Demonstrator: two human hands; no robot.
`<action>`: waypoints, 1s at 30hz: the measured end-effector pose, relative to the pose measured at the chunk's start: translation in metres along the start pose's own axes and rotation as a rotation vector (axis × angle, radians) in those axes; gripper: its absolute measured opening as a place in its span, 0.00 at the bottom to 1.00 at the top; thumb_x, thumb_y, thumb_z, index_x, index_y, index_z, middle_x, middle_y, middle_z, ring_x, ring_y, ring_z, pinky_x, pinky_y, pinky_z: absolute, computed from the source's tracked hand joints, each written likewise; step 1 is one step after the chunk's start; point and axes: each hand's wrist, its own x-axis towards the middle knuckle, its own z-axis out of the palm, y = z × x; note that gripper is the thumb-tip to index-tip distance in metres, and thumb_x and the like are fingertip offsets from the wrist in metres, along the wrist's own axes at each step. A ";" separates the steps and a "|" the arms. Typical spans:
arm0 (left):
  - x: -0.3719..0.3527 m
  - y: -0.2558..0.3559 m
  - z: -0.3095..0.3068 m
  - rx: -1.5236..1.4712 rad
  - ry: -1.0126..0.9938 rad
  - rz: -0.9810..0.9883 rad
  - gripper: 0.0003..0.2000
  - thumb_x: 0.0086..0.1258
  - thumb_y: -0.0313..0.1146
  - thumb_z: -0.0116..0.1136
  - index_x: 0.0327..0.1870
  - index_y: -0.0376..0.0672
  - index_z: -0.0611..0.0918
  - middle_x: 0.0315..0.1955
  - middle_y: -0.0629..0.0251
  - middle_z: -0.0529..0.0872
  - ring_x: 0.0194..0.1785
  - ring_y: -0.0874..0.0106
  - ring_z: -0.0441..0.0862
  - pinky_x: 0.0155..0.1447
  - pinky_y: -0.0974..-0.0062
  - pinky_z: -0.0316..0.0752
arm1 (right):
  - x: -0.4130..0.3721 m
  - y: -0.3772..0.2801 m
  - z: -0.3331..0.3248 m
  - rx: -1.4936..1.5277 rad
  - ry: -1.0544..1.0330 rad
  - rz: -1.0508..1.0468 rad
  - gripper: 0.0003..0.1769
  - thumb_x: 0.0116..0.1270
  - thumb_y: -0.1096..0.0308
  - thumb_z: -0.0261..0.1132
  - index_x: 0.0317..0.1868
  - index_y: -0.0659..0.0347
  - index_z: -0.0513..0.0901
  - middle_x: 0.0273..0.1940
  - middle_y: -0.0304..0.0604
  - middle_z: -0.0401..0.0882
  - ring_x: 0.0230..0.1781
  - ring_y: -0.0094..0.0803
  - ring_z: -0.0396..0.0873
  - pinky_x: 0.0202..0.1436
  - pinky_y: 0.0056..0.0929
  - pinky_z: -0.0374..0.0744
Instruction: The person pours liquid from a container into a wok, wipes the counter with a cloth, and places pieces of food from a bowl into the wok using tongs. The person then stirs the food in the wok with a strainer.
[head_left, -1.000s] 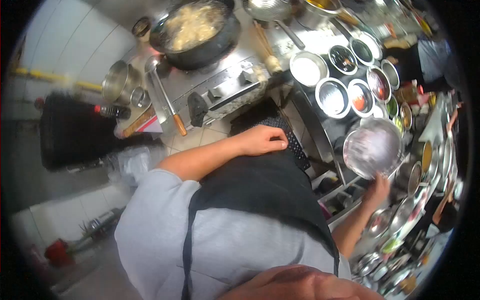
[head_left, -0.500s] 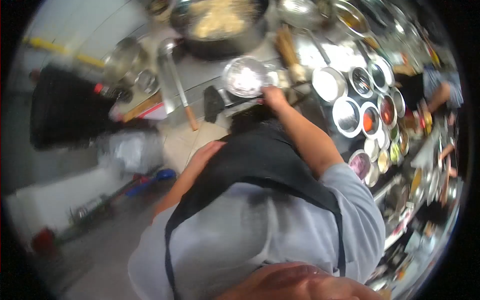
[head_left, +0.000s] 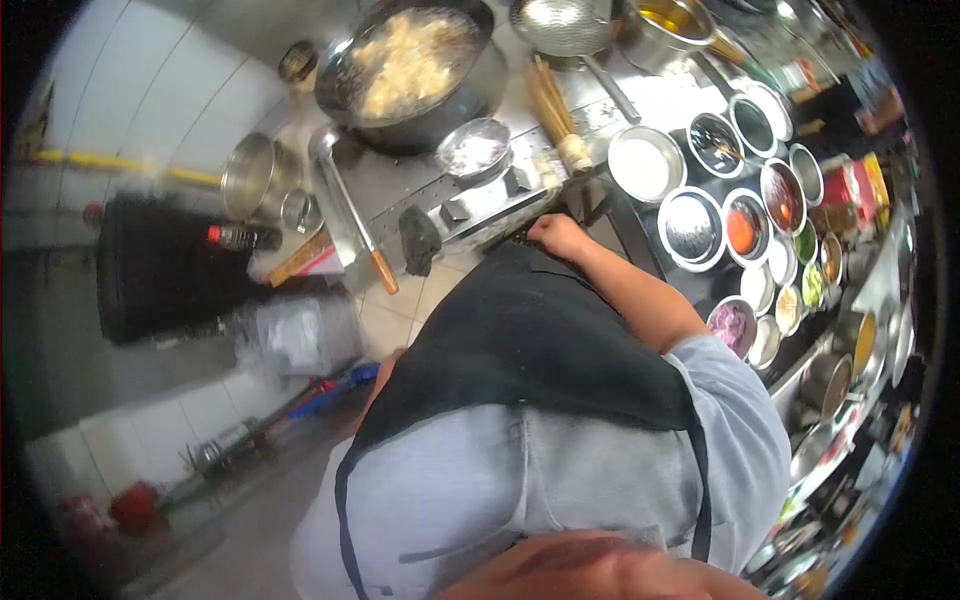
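Steel bowl sits on the stove just beyond my right hand, beside the wok. That hand is curled into a fist at the stove's front edge; my left hand is hidden. I judge the bowl placed; any next reach must clear the hot wok.

The person is wearing a light grey short-sleeved T-shirt in the lower middle of the frame. A black apron is covering its front, thin dark straps running down both sides. The right sleeve is ending above the elbow, leaving forearm and right grip bare.
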 end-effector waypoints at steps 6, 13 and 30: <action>0.010 0.081 0.027 -0.199 0.056 0.025 0.15 0.74 0.43 0.57 0.49 0.41 0.83 0.39 0.58 0.88 0.46 0.68 0.86 0.50 0.73 0.77 | 0.049 -0.069 -0.040 0.857 0.002 0.443 0.21 0.72 0.59 0.61 0.53 0.71 0.78 0.39 0.49 0.81 0.36 0.38 0.86 0.32 0.33 0.86; -0.063 0.187 0.051 0.028 0.278 -0.202 0.16 0.72 0.46 0.55 0.47 0.44 0.84 0.43 0.55 0.88 0.50 0.62 0.86 0.53 0.68 0.78 | 0.145 -0.093 -0.005 0.769 0.244 0.600 0.21 0.70 0.66 0.56 0.53 0.80 0.74 0.35 0.58 0.84 0.26 0.47 0.87 0.21 0.37 0.85; -0.038 0.164 0.000 0.115 0.197 -0.177 0.18 0.70 0.44 0.61 0.48 0.37 0.84 0.40 0.53 0.89 0.45 0.64 0.86 0.53 0.70 0.78 | 0.018 -0.058 0.027 1.014 0.099 0.386 0.19 0.76 0.62 0.56 0.55 0.72 0.71 0.48 0.53 0.79 0.43 0.43 0.85 0.41 0.34 0.87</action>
